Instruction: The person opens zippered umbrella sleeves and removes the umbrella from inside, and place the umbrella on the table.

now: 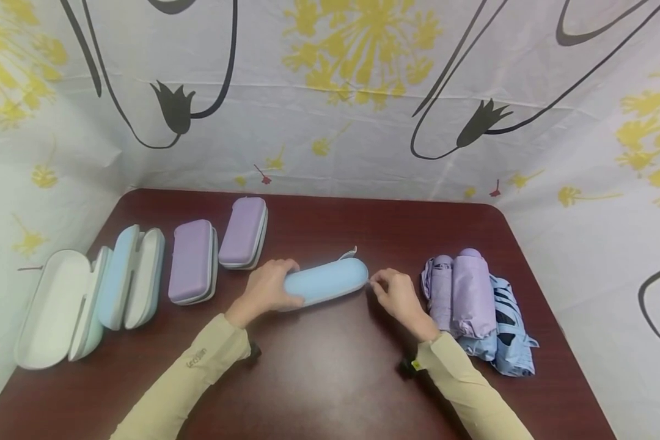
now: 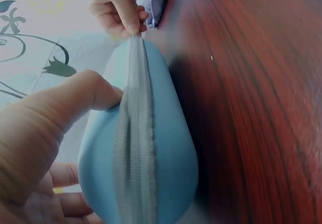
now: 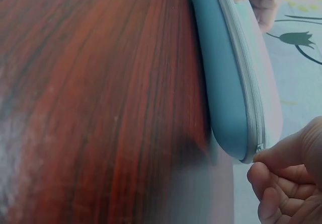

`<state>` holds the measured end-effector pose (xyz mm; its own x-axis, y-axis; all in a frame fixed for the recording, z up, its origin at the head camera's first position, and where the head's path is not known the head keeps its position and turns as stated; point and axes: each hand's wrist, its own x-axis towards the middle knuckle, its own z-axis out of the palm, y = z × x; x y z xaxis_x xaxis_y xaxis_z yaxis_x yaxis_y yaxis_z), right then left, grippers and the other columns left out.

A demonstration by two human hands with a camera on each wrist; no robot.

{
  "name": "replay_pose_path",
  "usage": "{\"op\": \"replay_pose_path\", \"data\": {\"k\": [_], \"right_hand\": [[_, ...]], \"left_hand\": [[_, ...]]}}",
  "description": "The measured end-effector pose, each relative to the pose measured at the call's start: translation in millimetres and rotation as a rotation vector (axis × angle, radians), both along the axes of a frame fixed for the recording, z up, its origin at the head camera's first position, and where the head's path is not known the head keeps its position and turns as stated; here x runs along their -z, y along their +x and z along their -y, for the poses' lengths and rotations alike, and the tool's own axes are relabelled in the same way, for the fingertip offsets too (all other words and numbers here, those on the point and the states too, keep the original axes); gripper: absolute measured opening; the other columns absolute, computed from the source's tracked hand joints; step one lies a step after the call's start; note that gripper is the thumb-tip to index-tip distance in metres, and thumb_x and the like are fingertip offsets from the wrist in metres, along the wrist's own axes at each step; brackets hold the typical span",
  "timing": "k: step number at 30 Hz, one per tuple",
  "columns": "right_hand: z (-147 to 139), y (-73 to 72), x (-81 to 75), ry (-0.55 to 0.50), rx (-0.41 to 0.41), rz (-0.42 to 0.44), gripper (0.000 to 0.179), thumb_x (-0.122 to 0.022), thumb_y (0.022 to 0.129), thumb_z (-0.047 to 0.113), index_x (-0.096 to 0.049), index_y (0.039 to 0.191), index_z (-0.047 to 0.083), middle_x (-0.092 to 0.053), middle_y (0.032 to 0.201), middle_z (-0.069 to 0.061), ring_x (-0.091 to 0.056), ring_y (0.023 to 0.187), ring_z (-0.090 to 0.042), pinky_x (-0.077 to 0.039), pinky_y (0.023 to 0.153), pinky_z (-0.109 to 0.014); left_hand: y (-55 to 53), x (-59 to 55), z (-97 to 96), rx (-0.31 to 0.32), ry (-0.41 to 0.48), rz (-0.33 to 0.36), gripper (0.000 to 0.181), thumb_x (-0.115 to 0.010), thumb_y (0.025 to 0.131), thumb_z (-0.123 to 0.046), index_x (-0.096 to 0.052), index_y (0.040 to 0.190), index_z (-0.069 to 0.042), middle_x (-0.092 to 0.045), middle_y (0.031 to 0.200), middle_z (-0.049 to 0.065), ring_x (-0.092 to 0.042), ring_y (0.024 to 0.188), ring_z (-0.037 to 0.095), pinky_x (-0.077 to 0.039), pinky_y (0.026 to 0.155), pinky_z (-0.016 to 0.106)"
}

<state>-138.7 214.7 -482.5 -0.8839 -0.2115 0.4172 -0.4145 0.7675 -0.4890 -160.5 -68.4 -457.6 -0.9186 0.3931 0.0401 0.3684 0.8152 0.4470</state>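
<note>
A light blue zippered hard case [image 1: 327,281] lies in the middle of the table, slightly slanted. My left hand [image 1: 268,287] grips its left end, the thumb pressing close beside the grey zipper [image 2: 138,83]. Toward that end the zipper's two tapes bow apart in the left wrist view; farther along they run together. At the case's right end, my right hand [image 1: 398,299] pinches the small metal zipper pull [image 3: 259,147] between thumb and forefinger. A light strap loop sticks up from the case's far side.
To the left lie two purple zippered cases [image 1: 191,260], an open blue case [image 1: 126,275] and an open case with a white lining [image 1: 49,311]. Folded umbrellas, purple [image 1: 471,293] and blue [image 1: 511,330], lie together at the right. A patterned cloth [image 1: 308,140] hangs behind the table.
</note>
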Motion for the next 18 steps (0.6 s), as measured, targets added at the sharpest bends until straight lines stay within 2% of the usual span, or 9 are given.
{"op": "replay_pose_path", "data": {"k": [6,13,18], "right_hand": [[5,-1.2,0.5,-0.017,0.021,-0.02,0.006,-0.069,0.074,-0.003,-0.068,0.075,0.002,-0.064,0.072,-0.007,-0.05,0.057,-0.014,-0.044,0.053,-0.031],[13,-3.0,0.4,-0.046,0.049,-0.016,0.006,-0.068,0.074,-0.003,-0.067,0.074,0.002,-0.065,0.074,-0.009,-0.05,0.057,-0.015,-0.043,0.053,-0.032],[23,-2.9,-1.5,-0.061,0.011,0.007,0.002,-0.067,0.078,0.0,-0.068,0.076,0.0,-0.065,0.075,-0.01,-0.047,0.055,-0.013,-0.042,0.051,-0.029]], "left_hand": [[7.4,-1.9,-4.9,-0.066,-0.024,0.02,0.061,-0.079,0.054,-0.043,-0.062,0.105,-0.013,-0.063,0.091,0.003,-0.056,0.078,0.019,-0.045,0.06,0.034],[12.6,-4.0,-9.4,-0.11,-0.028,0.006,0.06,-0.079,0.055,-0.042,-0.062,0.104,-0.011,-0.063,0.089,0.005,-0.057,0.077,0.019,-0.045,0.059,0.034],[14.3,-4.0,-13.5,-0.14,-0.046,0.036,0.061,-0.078,0.056,-0.045,-0.062,0.104,-0.01,-0.061,0.087,0.005,-0.057,0.075,0.02,-0.045,0.057,0.034]]}}
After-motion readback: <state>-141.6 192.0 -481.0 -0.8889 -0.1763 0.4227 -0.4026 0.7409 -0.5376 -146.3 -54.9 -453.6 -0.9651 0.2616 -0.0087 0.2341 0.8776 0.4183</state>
